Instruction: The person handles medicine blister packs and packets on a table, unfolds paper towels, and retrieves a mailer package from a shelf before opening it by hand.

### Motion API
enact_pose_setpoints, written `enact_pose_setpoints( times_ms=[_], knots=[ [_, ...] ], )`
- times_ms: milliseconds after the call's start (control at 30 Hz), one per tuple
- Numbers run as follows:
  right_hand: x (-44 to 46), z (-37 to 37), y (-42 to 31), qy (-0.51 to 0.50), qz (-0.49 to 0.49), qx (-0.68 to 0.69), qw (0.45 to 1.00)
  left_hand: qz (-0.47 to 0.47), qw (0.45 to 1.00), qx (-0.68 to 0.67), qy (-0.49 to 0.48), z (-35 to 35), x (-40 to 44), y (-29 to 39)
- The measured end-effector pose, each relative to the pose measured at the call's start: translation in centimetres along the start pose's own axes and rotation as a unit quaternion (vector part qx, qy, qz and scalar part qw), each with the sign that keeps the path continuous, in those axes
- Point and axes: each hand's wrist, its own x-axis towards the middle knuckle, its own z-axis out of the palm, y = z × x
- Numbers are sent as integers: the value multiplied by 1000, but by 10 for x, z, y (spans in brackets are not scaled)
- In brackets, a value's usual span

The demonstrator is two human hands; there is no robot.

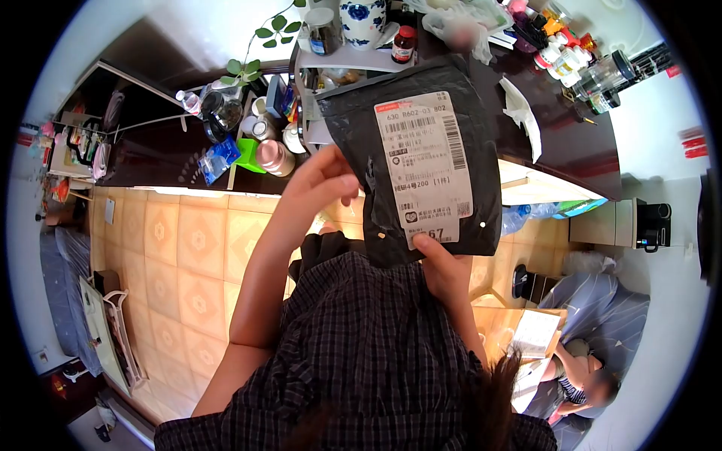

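A black plastic mailing bag with a white printed shipping label is held up in front of me, tilted slightly. My right hand grips its bottom edge, the thumb lying on the label's lower end and the other fingers hidden behind. Close to the bag's left edge is my left hand, its fingers loosely bent and apart, with nothing visible in them. The bag's top edge reaches up over the dark desk.
On the desk stand a blue-and-white vase, a red-lidded jar, a pink-lidded jar and a green box. A crumpled white paper strip lies right. A seated person is at a small wooden table, lower right.
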Motion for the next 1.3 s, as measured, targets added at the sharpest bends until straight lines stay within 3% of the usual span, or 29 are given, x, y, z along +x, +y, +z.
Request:
enact_pose_setpoints(
  times_ms=[167, 367, 500, 567, 700, 733, 833, 967, 1167, 1300],
  knots=[
    [0, 0, 1, 4, 1, 15, 1000, -48, 997, 14, -57, 8, -15, -4],
    [3, 3, -1, -9, -10, 18, 1000, -45, 998, 13, -29, 15, -18, -14],
    [12, -9, -1, 2, 10, -153, 988, -41, 999, -3, 18, 18, -15, -14],
    [19, -21, -15, -62, 104, -139, 983, -45, 999, 6, 23, 17, -13, -13],
    [30, -36, -46, -87, 220, -422, 875, -42, 998, 10, 47, 13, -9, -25],
    [28, -34, -52, -68, 195, -414, 887, -40, 998, 11, 48, 13, -8, -29],
    [22, -11, -47, -62, -48, -440, 894, -38, 998, 27, 49, 19, -8, -34],
    [25, 19, -42, -124, -135, -508, 841, -48, 995, 81, 28, 30, -11, -25],
    [31, 15, -37, -143, -136, -437, 878, -46, 997, 55, 6, 38, -12, -9],
    [30, 11, -47, -84, -154, -419, 891, -43, 997, 65, 30, 31, -13, -9]
  ],
)
